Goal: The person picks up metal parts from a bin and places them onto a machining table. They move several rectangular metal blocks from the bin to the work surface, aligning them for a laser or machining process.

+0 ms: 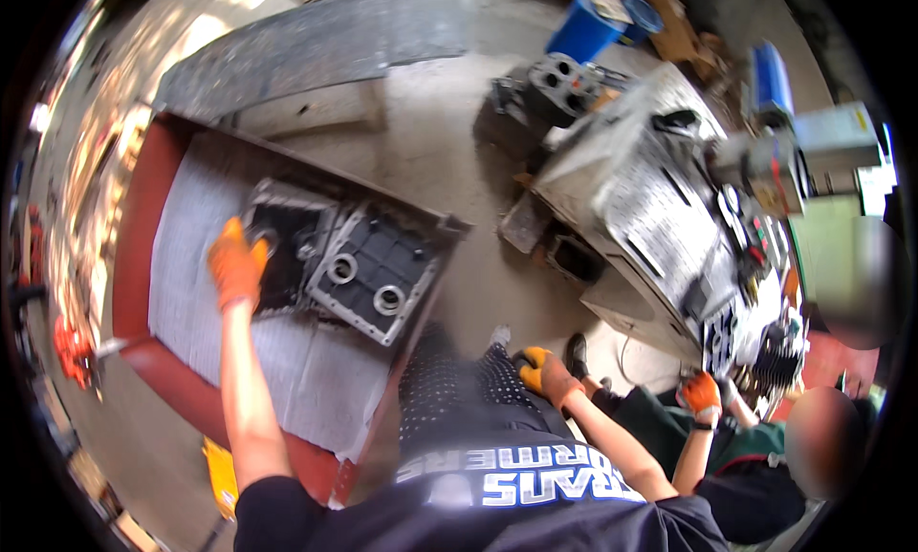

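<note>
Two rectangular cast-metal covers lie side by side in a red-walled bin (143, 227) lined with pale sheeting. The right-hand cover (368, 275) has a dark ribbed inside and two round bosses. At the left edge of the other, darker cover (287, 265) is my left hand (237, 265), in an orange glove, its thumb and finger apart. Whether it grips that edge is hard to tell. My right hand (547, 372), gloved in orange and yellow, hangs by my thigh with loosely curled fingers and a gap between them; nothing shows in it.
A co-worker's gloved hand (701, 396) reaches to metal parts on the right, beside a big whitish metal block (641, 170). An engine-like casting (559, 84) stands behind it, near a blue barrel (585, 26). A grey metal sheet (287, 55) lies beyond the bin.
</note>
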Action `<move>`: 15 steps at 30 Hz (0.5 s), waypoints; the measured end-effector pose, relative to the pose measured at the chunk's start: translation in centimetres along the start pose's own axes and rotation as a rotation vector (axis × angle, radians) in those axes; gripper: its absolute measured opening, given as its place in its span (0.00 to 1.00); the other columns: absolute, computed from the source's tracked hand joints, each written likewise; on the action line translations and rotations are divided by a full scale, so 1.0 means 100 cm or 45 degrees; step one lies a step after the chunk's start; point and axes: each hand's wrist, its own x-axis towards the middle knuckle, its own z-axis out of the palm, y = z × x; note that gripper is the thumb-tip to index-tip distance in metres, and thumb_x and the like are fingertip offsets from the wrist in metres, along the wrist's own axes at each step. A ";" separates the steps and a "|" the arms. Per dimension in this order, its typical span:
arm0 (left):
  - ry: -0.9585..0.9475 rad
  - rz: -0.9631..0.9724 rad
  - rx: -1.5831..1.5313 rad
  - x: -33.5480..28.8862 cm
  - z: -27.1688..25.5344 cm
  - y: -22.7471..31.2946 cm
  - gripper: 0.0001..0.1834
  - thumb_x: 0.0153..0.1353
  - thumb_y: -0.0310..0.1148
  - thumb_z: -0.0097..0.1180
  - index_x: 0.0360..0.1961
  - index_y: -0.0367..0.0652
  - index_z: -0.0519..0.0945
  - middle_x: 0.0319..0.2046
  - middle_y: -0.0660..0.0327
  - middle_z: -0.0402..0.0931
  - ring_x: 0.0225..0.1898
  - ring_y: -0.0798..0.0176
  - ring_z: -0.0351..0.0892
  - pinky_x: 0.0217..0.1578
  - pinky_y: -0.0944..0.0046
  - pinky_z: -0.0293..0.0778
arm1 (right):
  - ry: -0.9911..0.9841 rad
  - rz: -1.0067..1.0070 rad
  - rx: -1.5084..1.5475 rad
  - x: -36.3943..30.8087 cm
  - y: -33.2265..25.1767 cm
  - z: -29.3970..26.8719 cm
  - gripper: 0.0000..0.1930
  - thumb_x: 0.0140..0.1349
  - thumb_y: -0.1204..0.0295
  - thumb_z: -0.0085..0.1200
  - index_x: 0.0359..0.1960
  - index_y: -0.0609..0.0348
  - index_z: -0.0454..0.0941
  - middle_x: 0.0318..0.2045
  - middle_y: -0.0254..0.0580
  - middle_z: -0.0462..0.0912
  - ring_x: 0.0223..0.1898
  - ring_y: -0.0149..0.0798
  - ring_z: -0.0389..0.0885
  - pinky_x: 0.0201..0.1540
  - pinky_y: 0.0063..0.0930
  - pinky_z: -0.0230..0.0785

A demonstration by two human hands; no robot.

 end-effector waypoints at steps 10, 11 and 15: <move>0.474 -0.111 -0.769 -0.049 -0.134 0.046 0.26 0.48 0.28 0.59 0.49 0.32 0.68 0.38 0.52 0.75 0.36 0.60 0.74 0.36 0.65 0.71 | -0.655 -0.412 0.971 0.007 -0.086 -0.025 0.20 0.53 0.72 0.46 0.49 0.63 0.69 0.43 0.44 0.76 0.42 0.37 0.76 0.45 0.27 0.66; 0.516 -0.023 -0.916 -0.049 -0.131 0.055 0.29 0.47 0.26 0.59 0.53 0.34 0.66 0.36 0.56 0.73 0.35 0.62 0.73 0.36 0.66 0.71 | -0.638 -0.457 0.883 0.012 -0.097 -0.018 0.21 0.55 0.69 0.47 0.51 0.61 0.69 0.43 0.43 0.75 0.43 0.35 0.74 0.46 0.26 0.65; 0.517 0.187 -1.246 -0.082 -0.128 0.168 0.23 0.51 0.27 0.55 0.49 0.30 0.69 0.41 0.56 0.72 0.37 0.65 0.73 0.43 0.66 0.70 | -0.426 -0.664 1.238 -0.014 -0.120 -0.043 0.23 0.58 0.59 0.47 0.49 0.63 0.69 0.34 0.40 0.77 0.32 0.30 0.72 0.35 0.21 0.65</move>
